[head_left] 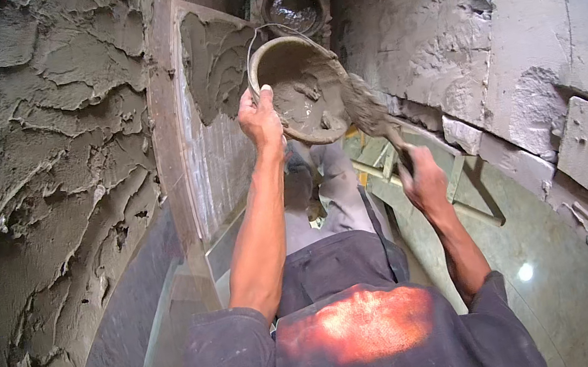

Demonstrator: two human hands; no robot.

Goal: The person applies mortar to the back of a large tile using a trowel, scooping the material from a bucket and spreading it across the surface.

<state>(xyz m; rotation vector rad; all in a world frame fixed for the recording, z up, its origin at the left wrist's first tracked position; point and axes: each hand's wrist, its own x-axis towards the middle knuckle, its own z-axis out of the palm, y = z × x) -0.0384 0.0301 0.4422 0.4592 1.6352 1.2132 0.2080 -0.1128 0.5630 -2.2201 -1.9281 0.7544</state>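
Observation:
My left hand (pixel 261 122) grips the left rim of a mortar-caked bucket (pixel 308 102), which is tilted toward me and holds some wet grey mortar, with its wire handle raised. In my right hand (pixel 423 180) is the handle of a mortar-covered trowel (pixel 366 104), closed in my fingers; its blade rests against or just beside the bucket's right rim, thick with grey mortar. Beyond this bucket, a second bucket (pixel 293 10) with a dark wet mix has a wooden handle sticking out of it.
A rough plastered wall (pixel 47 164) fills the left, beside a board (pixel 211 72) smeared with mortar. A pale block wall (pixel 503 29) rises on the right. Below are my legs, a bamboo frame (pixel 472 211) and a greenish floor (pixel 551 303).

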